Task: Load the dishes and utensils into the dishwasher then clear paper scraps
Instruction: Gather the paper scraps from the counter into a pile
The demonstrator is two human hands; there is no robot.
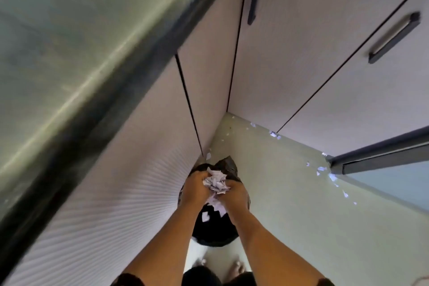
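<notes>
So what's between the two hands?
Head view: a wad of white paper scraps, gripped between the left hand and right hand above a black bin bag.

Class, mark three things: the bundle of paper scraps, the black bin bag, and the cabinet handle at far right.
paper scraps (216, 182): head view, middle of the crumpled bundle.
black bin bag (228, 164): head view, far rim.
cabinet handle (394, 37): head view, middle of the bar.
</notes>
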